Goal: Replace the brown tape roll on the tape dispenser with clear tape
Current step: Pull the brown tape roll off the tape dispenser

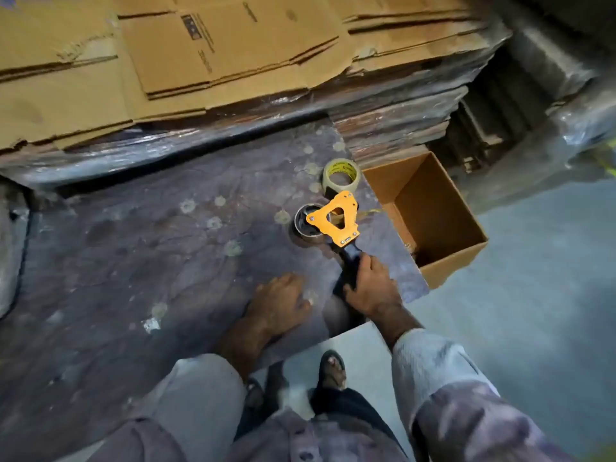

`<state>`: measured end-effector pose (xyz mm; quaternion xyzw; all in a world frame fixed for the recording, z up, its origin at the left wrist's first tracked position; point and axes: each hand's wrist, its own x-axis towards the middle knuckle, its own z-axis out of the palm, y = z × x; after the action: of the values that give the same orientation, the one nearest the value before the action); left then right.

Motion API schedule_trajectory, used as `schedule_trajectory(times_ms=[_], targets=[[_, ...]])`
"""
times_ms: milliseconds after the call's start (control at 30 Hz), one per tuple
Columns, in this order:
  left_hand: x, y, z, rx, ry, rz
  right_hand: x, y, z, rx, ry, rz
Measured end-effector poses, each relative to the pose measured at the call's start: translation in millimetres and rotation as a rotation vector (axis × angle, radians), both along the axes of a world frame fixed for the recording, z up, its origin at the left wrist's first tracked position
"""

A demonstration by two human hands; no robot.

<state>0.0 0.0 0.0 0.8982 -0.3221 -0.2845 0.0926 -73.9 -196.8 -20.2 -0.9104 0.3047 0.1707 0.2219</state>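
Fingers of the right hand (371, 288) curl round the black handle of the orange metal tape dispenser (336, 219), which lies on its side near the right edge of the dark, film-wrapped work surface (133, 245). The brown tape roll (305, 225) sits on the dispenser's hub, touching the surface, while the clear tape roll with a yellow printed core (341, 174) stands just beyond the dispenser, close to the same edge. The left hand (280, 303) rests flat with straight fingers on the surface beside the handle, holding nothing. The step in hand looks like freeing the brown roll: it would go best with the right hand steadying the handle firmly and the left hand reaching to the roll and pulling it straight off the hub, away from the serrated blade end. An open brown cardboard box (433, 208) sits off the right edge. Whether any brown tape is threaded through the dispenser's front is hard to make out, and the hub's far side is hidden by the orange plate.
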Motion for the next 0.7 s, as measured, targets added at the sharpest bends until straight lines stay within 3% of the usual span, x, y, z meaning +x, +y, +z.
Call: schedule_trajectory(times_ms=[267,500,700], targets=[[-14.0,0.7,1.0,-0.057,0.017,0.247,41.9,-17.6,-25.0,-0.052,-0.019,0.0],[-19.3,24.1,17.4,-0.212,-0.087,0.435,55.3,-9.4,-12.1,-0.12,-0.045,-0.073],[-12.9,38.6,44.6,-0.391,-0.159,0.517,50.2,13.7,31.1,0.067,-0.195,-0.156]])
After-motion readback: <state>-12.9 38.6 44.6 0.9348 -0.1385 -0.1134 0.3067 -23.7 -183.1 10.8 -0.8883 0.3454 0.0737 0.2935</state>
